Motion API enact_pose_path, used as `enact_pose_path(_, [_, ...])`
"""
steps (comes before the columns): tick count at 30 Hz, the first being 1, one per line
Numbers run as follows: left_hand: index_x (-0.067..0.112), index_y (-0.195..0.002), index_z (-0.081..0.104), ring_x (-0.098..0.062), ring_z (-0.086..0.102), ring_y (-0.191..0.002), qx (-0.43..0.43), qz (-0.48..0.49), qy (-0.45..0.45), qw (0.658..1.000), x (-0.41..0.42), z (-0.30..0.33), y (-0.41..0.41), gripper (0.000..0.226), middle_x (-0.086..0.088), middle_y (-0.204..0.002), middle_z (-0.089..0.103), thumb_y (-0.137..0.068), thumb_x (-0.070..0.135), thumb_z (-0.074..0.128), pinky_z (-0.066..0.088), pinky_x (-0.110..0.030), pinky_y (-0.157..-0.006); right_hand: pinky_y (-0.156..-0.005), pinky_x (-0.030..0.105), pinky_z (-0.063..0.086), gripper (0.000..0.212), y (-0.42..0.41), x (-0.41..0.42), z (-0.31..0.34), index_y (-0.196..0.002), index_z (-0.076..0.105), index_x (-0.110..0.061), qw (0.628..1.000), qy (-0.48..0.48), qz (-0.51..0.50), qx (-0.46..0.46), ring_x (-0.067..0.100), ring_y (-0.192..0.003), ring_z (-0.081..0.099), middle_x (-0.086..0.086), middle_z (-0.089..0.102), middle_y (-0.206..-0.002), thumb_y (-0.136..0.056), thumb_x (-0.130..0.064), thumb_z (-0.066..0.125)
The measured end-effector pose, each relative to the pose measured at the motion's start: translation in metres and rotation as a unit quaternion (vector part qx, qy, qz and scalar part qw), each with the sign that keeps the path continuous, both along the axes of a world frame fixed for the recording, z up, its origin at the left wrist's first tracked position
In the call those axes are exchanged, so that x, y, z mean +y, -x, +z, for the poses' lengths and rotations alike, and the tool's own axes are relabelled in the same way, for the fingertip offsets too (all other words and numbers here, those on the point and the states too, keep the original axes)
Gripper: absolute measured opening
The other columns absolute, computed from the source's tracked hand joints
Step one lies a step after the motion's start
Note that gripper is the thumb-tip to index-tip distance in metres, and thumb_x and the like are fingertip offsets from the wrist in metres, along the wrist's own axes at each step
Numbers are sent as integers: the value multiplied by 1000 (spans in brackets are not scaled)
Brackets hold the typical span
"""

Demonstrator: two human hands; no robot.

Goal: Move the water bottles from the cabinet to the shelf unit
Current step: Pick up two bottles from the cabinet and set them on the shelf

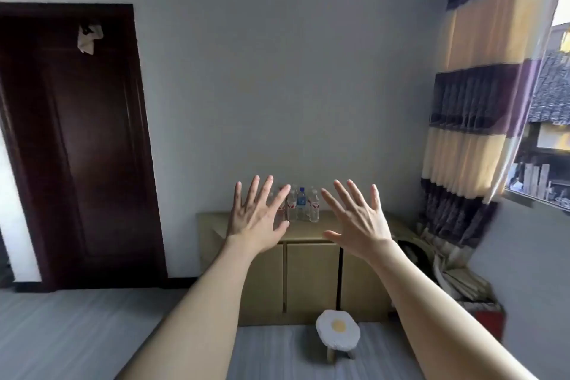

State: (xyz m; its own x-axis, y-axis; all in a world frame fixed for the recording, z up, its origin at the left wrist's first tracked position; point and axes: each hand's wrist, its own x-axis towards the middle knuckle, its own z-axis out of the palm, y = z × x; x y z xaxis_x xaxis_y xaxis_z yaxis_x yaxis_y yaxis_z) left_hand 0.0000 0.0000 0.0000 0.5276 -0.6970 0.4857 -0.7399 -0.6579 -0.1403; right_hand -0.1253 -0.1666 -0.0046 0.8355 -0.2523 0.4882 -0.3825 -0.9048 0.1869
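Several clear plastic water bottles stand upright in a cluster on top of a low tan cabinet against the far wall. One has a blue cap and label, others have red-and-white labels. My left hand is raised in front of me with fingers spread, and it covers the left part of the cluster. My right hand is raised beside it, fingers spread too, to the right of the bottles. Both hands hold nothing and are well short of the cabinet. No shelf unit is in view.
A small stool with a fried-egg cushion stands on the floor before the cabinet. A dark wooden door is at the left. A striped curtain and a window are at the right, with stacked cardboard below.
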Motion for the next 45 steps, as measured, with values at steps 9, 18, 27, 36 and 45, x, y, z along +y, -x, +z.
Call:
enact_pose_path(9, [35,-142,-5,-28,-12,-141,20,13,-28,999,-80,-24,-167,65,-5,-155,-8,-91,51,31,-11,-52,-112,-112,55,-5,83,-165,-82,-20,-145,-2,-32,1000,-10,-5,20,23,-144,-3,0,-2,-157,-84,-56,49])
enact_pose_path(18, [33,-143,4,-26,-9,-142,72,7,-49,996,-159,-69,-312,62,-3,-156,-1,-91,47,34,-11,-50,-112,-112,54,-7,80,-299,-177,-48,-146,1,-31,999,-16,16,46,23,-144,0,1,4,-157,-86,-51,50])
enact_pose_path(27, [31,-143,13,-21,6,-142,85,-12,-12,996,-258,-61,-462,57,-2,-155,11,-92,43,35,2,-44,-116,-113,52,-1,73,-467,-292,-66,-146,9,-30,996,-20,63,64,23,-144,6,2,12,-156,-87,-49,48])
enact_pose_path(36, [28,-143,16,-22,8,-141,108,-20,7,994,-334,-74,-600,55,-2,-155,10,-92,40,36,7,-43,-116,-115,50,-1,72,-621,-371,-76,-146,7,-29,991,-42,78,101,20,-144,4,0,10,-156,-89,-54,43])
enact_pose_path(45, [26,-142,21,-19,13,-140,178,-99,51,978,-418,-143,-734,55,-2,-153,16,-91,38,41,13,-41,-114,-114,51,7,69,-746,-416,-141,-144,24,-24,986,-120,104,54,23,-142,19,4,29,-151,-86,-46,54])
